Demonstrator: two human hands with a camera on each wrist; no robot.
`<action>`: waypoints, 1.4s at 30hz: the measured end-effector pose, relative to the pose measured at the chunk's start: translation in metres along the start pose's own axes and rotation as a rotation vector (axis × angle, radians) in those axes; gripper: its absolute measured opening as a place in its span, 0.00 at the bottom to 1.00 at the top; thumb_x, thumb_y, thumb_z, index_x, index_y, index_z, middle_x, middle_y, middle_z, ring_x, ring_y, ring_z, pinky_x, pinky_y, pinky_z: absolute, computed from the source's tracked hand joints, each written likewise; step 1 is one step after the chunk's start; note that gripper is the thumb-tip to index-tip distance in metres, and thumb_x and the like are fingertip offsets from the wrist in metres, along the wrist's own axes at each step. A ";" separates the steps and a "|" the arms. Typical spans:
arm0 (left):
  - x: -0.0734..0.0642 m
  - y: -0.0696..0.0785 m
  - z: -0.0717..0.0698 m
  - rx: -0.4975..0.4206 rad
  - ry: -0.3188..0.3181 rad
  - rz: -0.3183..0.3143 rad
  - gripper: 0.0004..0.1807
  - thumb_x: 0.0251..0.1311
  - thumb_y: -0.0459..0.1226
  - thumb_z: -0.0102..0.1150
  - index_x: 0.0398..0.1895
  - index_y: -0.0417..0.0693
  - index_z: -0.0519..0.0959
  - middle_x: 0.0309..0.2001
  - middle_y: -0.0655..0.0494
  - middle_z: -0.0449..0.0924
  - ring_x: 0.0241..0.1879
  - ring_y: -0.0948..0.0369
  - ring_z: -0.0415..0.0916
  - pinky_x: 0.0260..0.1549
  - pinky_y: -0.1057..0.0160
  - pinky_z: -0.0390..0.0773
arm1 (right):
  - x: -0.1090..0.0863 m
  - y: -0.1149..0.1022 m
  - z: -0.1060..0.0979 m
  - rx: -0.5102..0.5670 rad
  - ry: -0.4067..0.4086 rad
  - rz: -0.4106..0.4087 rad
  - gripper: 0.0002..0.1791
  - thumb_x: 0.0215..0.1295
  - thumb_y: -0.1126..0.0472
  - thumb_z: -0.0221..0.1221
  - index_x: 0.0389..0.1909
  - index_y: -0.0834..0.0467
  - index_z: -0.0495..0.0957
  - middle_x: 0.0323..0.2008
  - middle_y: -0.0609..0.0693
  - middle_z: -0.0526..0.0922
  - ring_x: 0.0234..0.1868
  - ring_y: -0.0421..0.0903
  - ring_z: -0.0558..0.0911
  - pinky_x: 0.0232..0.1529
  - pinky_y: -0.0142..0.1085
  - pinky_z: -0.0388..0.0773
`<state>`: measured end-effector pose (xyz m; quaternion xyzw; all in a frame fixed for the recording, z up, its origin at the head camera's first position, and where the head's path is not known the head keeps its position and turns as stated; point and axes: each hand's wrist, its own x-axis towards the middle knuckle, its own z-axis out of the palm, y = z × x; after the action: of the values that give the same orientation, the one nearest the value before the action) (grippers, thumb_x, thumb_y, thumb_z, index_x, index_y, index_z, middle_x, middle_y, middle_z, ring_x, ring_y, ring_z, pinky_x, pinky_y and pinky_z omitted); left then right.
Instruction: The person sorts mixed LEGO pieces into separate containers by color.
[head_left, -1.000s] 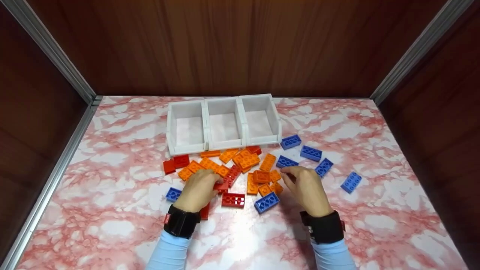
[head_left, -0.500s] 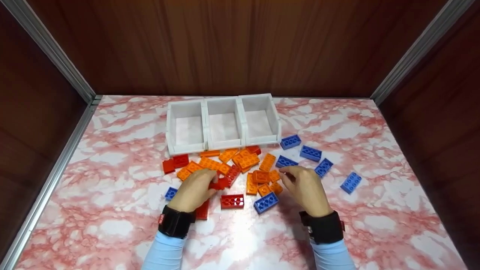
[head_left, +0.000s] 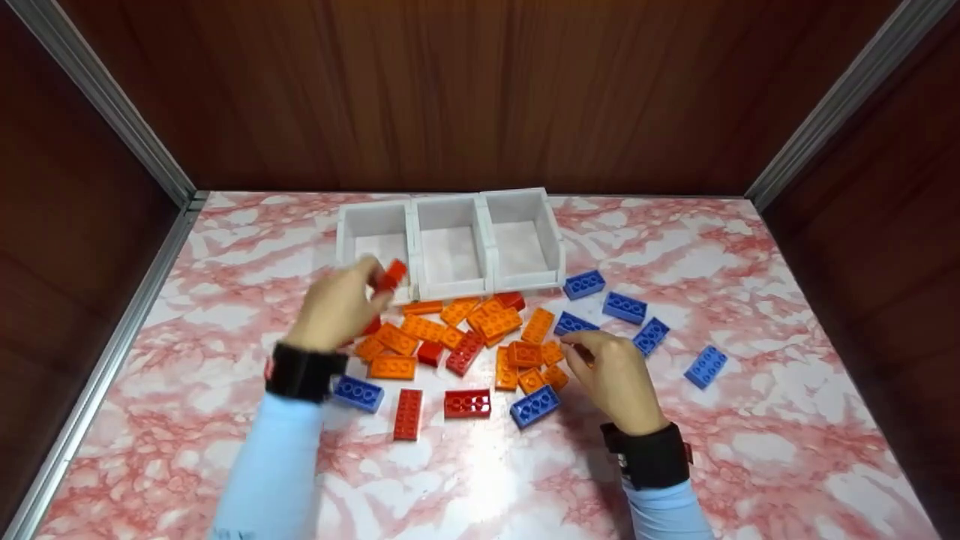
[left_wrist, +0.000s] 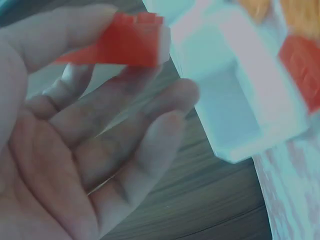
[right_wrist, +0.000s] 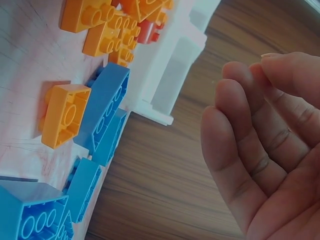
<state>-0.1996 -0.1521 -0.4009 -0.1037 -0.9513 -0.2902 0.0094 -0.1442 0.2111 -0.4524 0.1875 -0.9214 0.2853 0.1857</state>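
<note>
- Trouble could come here: a slack pinch, or a bump on the left bin point(head_left: 375, 218) behind the grip, might spill the red brick point(head_left: 391, 275) onto the orange bricks point(head_left: 422, 328) nearer the person
- Left hand point(head_left: 334, 304): thumb and fingertips parted just the brick's thickness, grasping it, lower fingers loose
- Right hand point(head_left: 611, 379): fingers loosely curved, nothing seen in the grip, small orange brick point(head_left: 552, 352) beside its fingertips

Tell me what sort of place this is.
Likely a boxed-in work booth, though I can't be sure: wood-grain panels with metal rails border three sides of a marbled tabletop, where toy bricks lie near white bins.
</note>
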 end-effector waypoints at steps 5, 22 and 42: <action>0.041 -0.014 -0.017 0.111 0.011 -0.005 0.15 0.62 0.41 0.65 0.43 0.43 0.74 0.33 0.47 0.81 0.29 0.50 0.77 0.29 0.52 0.76 | 0.000 0.000 -0.001 0.003 -0.002 0.005 0.06 0.60 0.67 0.68 0.38 0.61 0.87 0.32 0.51 0.87 0.29 0.42 0.83 0.30 0.35 0.82; 0.119 -0.041 0.008 0.314 -0.082 -0.122 0.12 0.53 0.38 0.66 0.36 0.39 0.80 0.39 0.40 0.83 0.37 0.43 0.79 0.37 0.45 0.79 | 0.000 0.002 -0.002 -0.006 -0.001 0.015 0.06 0.59 0.67 0.68 0.38 0.62 0.87 0.32 0.52 0.87 0.29 0.43 0.84 0.31 0.35 0.82; 0.118 -0.030 0.025 0.455 -0.198 -0.153 0.13 0.59 0.37 0.58 0.41 0.37 0.83 0.44 0.37 0.83 0.43 0.43 0.80 0.40 0.43 0.80 | -0.001 -0.005 0.010 -0.004 -0.051 -0.010 0.06 0.60 0.66 0.68 0.39 0.60 0.87 0.35 0.52 0.87 0.34 0.44 0.84 0.36 0.37 0.82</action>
<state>-0.3205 -0.1393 -0.4290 -0.0546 -0.9934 -0.0572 -0.0827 -0.1433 0.2014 -0.4586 0.1988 -0.9255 0.2775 0.1639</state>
